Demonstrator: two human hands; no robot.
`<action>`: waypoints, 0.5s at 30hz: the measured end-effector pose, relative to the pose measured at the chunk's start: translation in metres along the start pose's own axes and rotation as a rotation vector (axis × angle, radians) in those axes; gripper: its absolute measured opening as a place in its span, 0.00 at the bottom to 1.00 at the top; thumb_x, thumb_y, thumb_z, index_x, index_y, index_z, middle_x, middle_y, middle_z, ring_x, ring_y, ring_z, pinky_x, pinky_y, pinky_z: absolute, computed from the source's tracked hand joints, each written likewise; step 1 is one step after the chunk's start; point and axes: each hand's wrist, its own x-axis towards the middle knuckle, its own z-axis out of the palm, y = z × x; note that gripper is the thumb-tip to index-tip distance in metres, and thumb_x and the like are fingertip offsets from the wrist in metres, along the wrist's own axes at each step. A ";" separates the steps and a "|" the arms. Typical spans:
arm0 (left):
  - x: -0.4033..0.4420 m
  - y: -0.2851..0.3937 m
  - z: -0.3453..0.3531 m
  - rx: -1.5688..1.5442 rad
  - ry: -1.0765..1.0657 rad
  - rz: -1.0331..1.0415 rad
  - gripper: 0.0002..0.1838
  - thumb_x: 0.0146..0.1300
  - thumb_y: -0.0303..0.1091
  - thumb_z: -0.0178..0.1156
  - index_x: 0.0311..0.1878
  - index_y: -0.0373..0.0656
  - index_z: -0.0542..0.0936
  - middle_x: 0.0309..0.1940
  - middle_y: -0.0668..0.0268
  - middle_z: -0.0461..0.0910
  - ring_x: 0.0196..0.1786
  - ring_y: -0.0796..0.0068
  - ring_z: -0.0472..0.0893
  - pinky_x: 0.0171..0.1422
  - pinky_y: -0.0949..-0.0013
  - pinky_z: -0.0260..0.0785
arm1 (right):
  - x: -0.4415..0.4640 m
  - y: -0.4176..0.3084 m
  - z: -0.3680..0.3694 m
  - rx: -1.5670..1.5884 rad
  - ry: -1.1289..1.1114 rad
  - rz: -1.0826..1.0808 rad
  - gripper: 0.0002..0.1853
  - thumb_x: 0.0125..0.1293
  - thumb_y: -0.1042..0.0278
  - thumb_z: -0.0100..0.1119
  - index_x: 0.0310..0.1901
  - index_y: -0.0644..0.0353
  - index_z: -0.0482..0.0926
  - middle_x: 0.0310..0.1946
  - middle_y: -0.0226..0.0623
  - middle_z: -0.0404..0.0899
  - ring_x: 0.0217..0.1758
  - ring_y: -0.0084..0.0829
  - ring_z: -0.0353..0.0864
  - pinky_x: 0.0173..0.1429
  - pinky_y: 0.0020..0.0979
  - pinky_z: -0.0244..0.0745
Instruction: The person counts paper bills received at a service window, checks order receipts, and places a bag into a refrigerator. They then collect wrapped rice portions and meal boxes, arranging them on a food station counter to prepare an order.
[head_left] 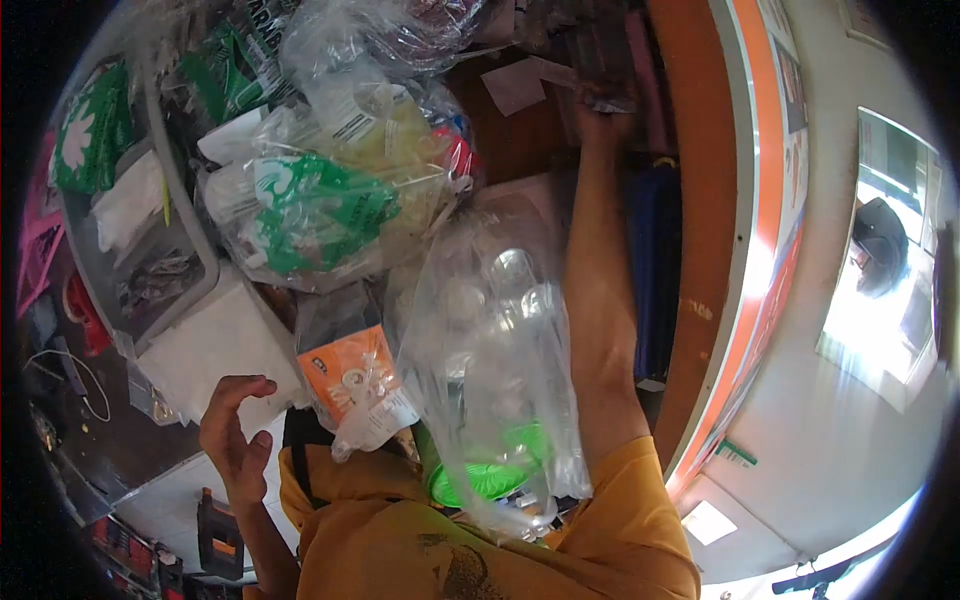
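Crowded middle, a gap beyond
A bulging bag (pixel 325 215) and a transparent bag (pixel 490 350) stand between the left hand (pixel 238 432) and right hand (pixel 604 98); beside the latter, brown surface (pixel 515 145) leaves room.

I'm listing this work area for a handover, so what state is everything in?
Left hand: raised, fingers bent, holding nothing
Right hand: stretched far forward, grip unclear
Gray bin: uncovered, holding packages
Large clear bag: bulging, filled
Nearer clear bag: filled, contents showing through
Orange packet: tilted, clear plastic over its lower part
White cable: loosely looped
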 end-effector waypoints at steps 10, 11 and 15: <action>0.057 0.009 0.027 -0.042 -0.148 0.032 0.26 0.53 0.43 0.61 0.49 0.32 0.80 0.41 0.54 0.81 0.46 0.62 0.80 0.55 0.63 0.69 | -0.036 0.075 -0.016 0.006 -0.068 0.136 0.05 0.66 0.68 0.56 0.39 0.59 0.74 0.30 0.31 0.74 0.28 0.25 0.67 0.29 0.27 0.63; 0.062 0.011 0.030 -0.049 -0.157 0.041 0.26 0.53 0.43 0.61 0.49 0.32 0.80 0.41 0.54 0.81 0.45 0.62 0.80 0.55 0.63 0.69 | -0.042 0.078 -0.015 0.034 -0.117 0.192 0.05 0.66 0.68 0.56 0.38 0.58 0.74 0.30 0.31 0.74 0.27 0.25 0.67 0.29 0.26 0.63; 0.074 0.015 0.032 -0.056 -0.176 0.079 0.26 0.53 0.43 0.61 0.50 0.32 0.80 0.41 0.54 0.81 0.45 0.62 0.81 0.54 0.62 0.69 | -0.065 0.072 -0.002 -0.461 -0.079 0.171 0.12 0.63 0.63 0.62 0.45 0.57 0.79 0.32 0.32 0.78 0.26 0.27 0.71 0.29 0.27 0.66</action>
